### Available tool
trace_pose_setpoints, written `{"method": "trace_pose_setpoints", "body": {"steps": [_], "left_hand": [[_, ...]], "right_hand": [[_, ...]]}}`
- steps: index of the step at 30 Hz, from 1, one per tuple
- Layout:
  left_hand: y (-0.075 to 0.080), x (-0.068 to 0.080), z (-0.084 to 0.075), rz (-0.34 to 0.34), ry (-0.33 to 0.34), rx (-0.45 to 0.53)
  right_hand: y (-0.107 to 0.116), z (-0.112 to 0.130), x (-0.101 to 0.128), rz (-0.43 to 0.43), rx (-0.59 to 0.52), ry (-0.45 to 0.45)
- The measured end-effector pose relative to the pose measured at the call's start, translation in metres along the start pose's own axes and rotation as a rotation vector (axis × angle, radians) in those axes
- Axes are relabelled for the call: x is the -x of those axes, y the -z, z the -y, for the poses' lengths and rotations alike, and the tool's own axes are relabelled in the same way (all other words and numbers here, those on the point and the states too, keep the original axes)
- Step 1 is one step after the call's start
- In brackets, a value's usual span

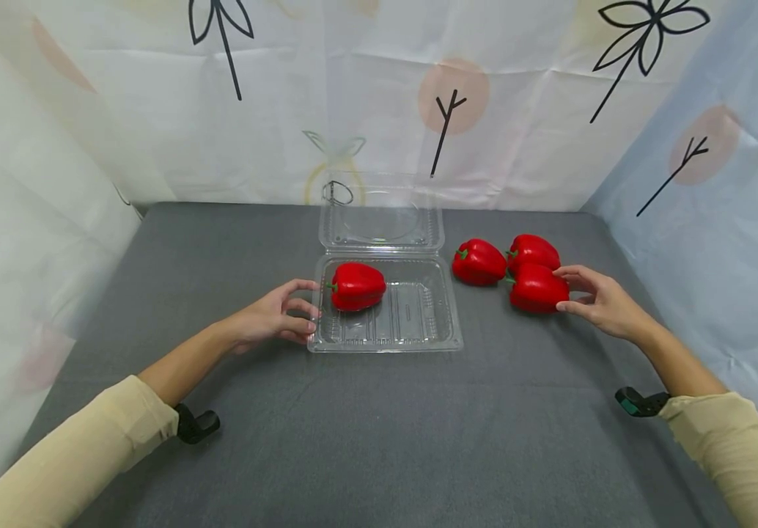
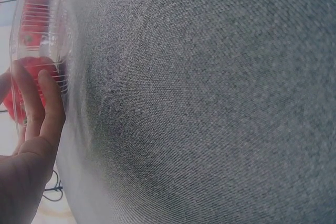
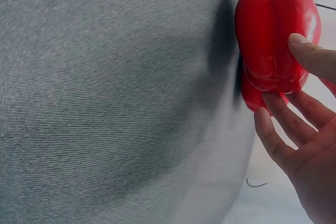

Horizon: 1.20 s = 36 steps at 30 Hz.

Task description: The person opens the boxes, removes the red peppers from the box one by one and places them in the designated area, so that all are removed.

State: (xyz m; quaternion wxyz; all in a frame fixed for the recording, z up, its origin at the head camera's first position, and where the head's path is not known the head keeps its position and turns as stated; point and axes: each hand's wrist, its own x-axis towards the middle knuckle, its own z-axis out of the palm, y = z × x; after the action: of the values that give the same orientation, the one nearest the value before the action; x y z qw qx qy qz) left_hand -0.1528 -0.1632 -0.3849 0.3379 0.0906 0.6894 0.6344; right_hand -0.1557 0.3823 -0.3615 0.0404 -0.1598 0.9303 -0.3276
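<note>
A clear plastic clamshell container (image 1: 448, 334) lies open on the table, with a red bell pepper (image 1: 358, 286) on its side in the left part of the base. My left hand (image 1: 280, 315) touches the container's left side, fingers extended along the wall and rim. To the right, my right hand (image 1: 600, 302) holds the blunt end of the front red bell pepper (image 1: 537, 289) between thumb and fingers. In the right wrist view, the thumb (image 3: 310, 53) lies against this glossy pepper (image 3: 268, 30), and the other fingertips are at its lower end.
Two more red bell peppers (image 1: 479, 262) (image 1: 533, 251) lie close behind and left of the gripped one. The container's transparent lid (image 1: 382, 220) stands raised at the back. A grey cloth (image 1: 379, 433) covers the table; patterned curtains (image 1: 379, 95) enclose it.
</note>
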Motion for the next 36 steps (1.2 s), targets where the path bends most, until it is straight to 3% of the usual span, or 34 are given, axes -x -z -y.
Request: {"method": "trace_pose_setpoints", "body": {"steps": [17,24,36], "left_hand": [[0.000,-0.001,0.000,0.002,-0.002,0.008],[0.001,-0.002,0.002,0.010,-0.003,0.013],[0.002,-0.003,0.001,0.009,0.005,0.014]], "right_hand": [[-0.007,-0.011,0.001,0.006,-0.104,-0.055],[-0.008,-0.011,0.000,0.001,-0.049,-0.077],[-0.017,0.023,-0.019,-0.118,-0.017,-0.048]]}}
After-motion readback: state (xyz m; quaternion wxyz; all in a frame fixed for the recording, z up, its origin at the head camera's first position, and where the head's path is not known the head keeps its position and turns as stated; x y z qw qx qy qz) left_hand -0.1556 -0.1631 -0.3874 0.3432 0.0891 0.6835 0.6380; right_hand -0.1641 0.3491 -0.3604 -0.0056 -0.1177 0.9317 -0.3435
